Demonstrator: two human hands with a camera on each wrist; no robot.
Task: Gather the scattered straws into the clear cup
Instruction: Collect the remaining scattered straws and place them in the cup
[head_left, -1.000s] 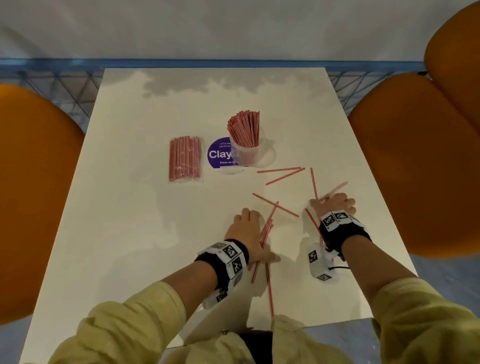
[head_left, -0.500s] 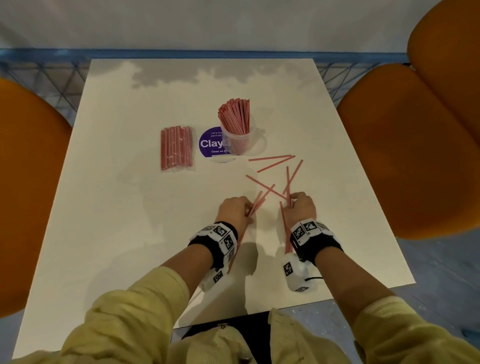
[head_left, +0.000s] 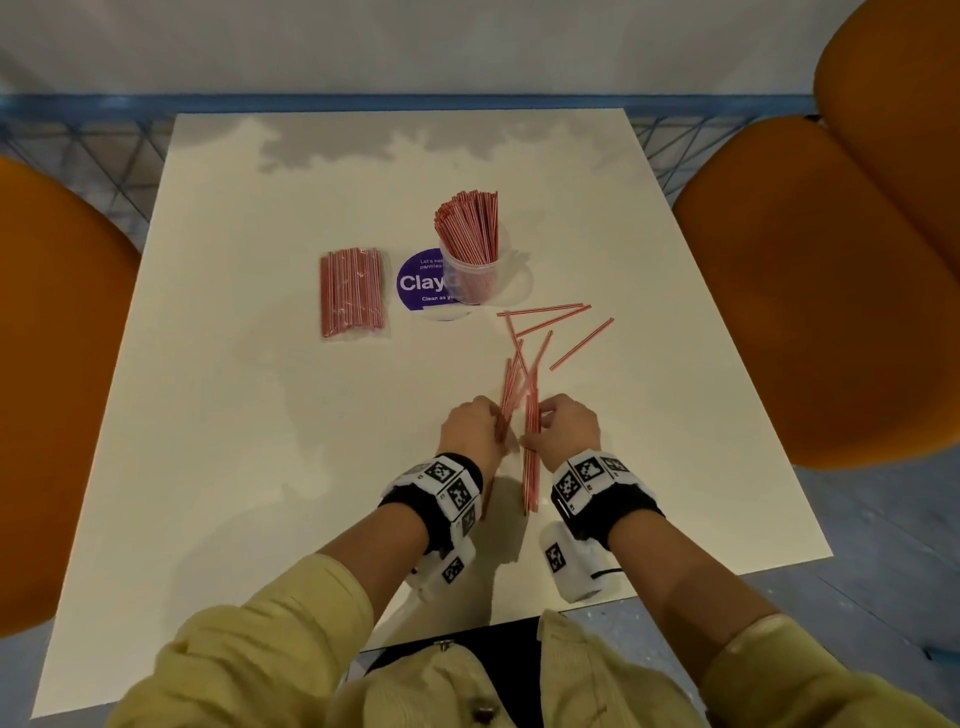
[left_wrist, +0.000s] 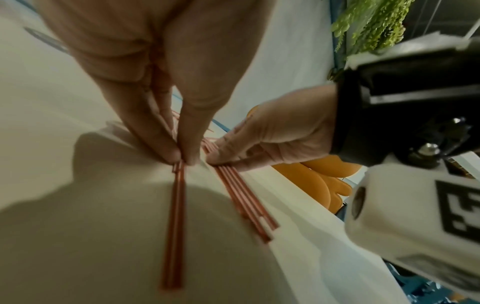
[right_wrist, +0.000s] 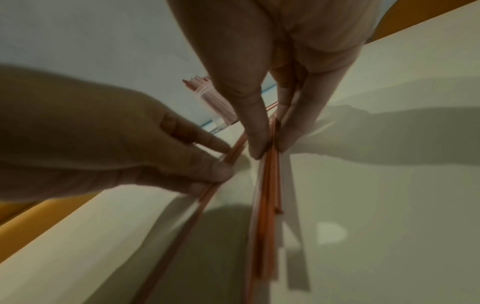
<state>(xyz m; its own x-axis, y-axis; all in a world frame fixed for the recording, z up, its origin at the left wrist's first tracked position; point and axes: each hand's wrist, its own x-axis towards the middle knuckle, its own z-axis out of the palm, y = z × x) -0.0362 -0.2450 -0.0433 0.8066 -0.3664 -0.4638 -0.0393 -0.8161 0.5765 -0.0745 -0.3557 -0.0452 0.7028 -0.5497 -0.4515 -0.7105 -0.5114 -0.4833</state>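
Note:
Thin red straws are scattered on the white table (head_left: 260, 467). The clear cup (head_left: 470, 275) stands upright at the middle back, packed with straws, and shows in the right wrist view as the cup (right_wrist: 215, 102). My left hand (head_left: 496, 423) pinches a small bunch of straws (left_wrist: 176, 226) between thumb and fingers. Close beside it, my right hand (head_left: 535, 431) pinches several more straws (right_wrist: 265, 226), whose ends reach back toward me. Three loose straws (head_left: 582, 344) lie between the hands and the cup.
A sealed pack of straws (head_left: 352, 293) lies left of the cup, next to a round purple sticker (head_left: 421, 283). Orange chairs (head_left: 810, 291) flank the table on both sides. A blue rail (head_left: 467, 101) runs behind the far edge.
Both hands have slid inward until they are almost touching, each dragging its straws along. The bunches now lie nearly parallel. The right-side loose straws were swept toward the middle.

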